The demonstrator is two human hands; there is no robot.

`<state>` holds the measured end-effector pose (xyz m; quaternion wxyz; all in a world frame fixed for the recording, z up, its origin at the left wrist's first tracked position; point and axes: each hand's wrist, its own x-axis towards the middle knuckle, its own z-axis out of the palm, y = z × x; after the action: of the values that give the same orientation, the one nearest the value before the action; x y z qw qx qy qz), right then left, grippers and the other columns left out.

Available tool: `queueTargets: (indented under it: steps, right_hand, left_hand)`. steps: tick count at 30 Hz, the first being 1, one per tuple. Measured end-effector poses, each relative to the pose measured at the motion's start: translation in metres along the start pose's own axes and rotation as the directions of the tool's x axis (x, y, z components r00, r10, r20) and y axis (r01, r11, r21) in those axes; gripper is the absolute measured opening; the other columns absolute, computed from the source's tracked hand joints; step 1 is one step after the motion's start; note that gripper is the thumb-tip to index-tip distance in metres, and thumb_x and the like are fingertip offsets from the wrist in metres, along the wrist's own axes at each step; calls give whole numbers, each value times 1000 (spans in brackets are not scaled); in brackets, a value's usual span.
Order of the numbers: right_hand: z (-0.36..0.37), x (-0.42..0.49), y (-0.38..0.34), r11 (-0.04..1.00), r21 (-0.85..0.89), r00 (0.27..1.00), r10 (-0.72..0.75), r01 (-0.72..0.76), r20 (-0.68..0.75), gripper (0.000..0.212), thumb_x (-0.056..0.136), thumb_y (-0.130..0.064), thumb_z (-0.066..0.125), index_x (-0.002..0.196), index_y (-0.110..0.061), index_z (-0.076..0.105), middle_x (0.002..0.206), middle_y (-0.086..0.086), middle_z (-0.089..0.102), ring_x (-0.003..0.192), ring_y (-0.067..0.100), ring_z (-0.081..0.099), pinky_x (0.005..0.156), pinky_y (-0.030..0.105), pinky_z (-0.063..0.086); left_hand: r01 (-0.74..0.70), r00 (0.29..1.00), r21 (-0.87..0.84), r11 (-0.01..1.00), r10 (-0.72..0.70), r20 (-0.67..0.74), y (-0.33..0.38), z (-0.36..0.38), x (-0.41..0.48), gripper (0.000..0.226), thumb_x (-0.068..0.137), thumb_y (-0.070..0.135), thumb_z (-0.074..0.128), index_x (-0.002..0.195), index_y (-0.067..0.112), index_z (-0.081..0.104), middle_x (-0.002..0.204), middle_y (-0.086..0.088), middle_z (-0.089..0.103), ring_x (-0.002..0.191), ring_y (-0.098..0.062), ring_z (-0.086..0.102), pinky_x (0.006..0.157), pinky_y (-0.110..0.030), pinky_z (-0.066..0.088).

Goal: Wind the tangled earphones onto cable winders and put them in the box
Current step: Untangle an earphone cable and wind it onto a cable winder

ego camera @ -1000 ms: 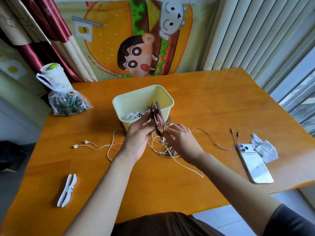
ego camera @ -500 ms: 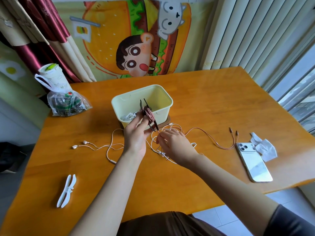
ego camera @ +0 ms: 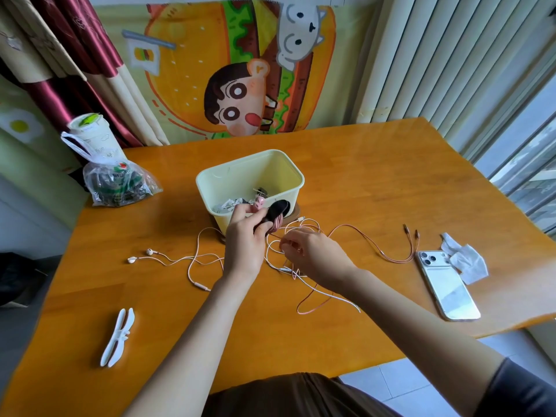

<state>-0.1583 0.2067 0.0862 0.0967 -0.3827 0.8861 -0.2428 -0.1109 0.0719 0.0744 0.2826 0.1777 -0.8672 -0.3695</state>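
1. Two hands meet over a wooden table (ego camera: 376, 182), just in front of a pale yellow box (ego camera: 210, 188).
2. Left hand (ego camera: 245, 245) grips a black winder (ego camera: 277, 209), fingers curled round it, holding it against the box's near wall; pink turns are wrapped round its middle.
3. Right hand (ego camera: 314, 257) pinches the pink cable (ego camera: 380, 252) between thumb and fingertips just below the winder, the other fingers curled in.
4. From there the cable loops on the table and trails right, ending in small plugs near a phone (ego camera: 448, 287).
5. White earphones (ego camera: 149, 252) lie loose left of the hands, buds well apart from the box, their cord running in under the hands among the pink loops.
6. Several small bundles sit on the box floor; what they are is hard to tell.
7. A white winder (ego camera: 117, 337) lies bare near the table's near-left edge.
8. A crumpled tissue (ego camera: 464, 260) lies just beside the phone; a plastic bag (ego camera: 117, 185) and a cup (ego camera: 93, 130) stand at the far-left corner.
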Motion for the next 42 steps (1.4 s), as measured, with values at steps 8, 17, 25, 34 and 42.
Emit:
queueTargets:
  steps: [8, 17, 25, 34, 42]
  right_hand:
    - [-11, -2, 12, 975, -223, 1000, 22, -18, 16, 27, 97, -28, 41, 114, -20, 60, 112, 0, 56, 103, 21, 55, 77, 27, 36]
    - [-2, -6, 20, 877, -479, 987, -106, 35, -122, 11, 76, -26, 71, 79, -16, 67, 78, 3, 61, 76, 27, 59, 76, 38, 49]
    - [2, -8, 19, 834, -550, 968, -166, 37, -187, 15, 71, -21, 75, 77, -13, 64, 73, 4, 61, 71, 26, 62, 78, 41, 55]
    - [-8, 0, 21, 898, -440, 951, -150, 17, -270, 10, 85, -19, 66, 84, -10, 60, 76, 5, 60, 72, 27, 60, 76, 40, 52]
    - [-13, 1, 13, 948, -315, 989, -92, 53, -111, 25, 96, -32, 47, 105, -12, 59, 101, 3, 62, 96, 23, 57, 96, 38, 39]
  left_hand:
    - [-15, 944, 136, 991, -31, 328, -10, 0, 0, 37, 87, 0, 64, 124, 3, 61, 117, -7, 56, 110, -20, 54, 89, -16, 40]
    - [30, 851, 162, 986, -110, 513, -11, -5, 4, 34, 88, 3, 63, 122, 7, 63, 108, 4, 51, 98, -8, 49, 80, -8, 31]
    - [186, 745, 90, 978, -200, 636, -12, -12, 3, 32, 91, 12, 61, 123, 12, 64, 131, -2, 59, 120, -19, 54, 100, -29, 43]
    - [343, 832, -127, 931, -238, 502, 0, -11, -4, 35, 80, 41, 72, 107, 18, 73, 97, 13, 68, 102, -8, 61, 93, -29, 49]
    - [260, 918, -6, 965, -246, 311, 2, -6, -3, 21, 74, 33, 78, 84, 15, 74, 84, 6, 70, 81, -8, 62, 69, -24, 53]
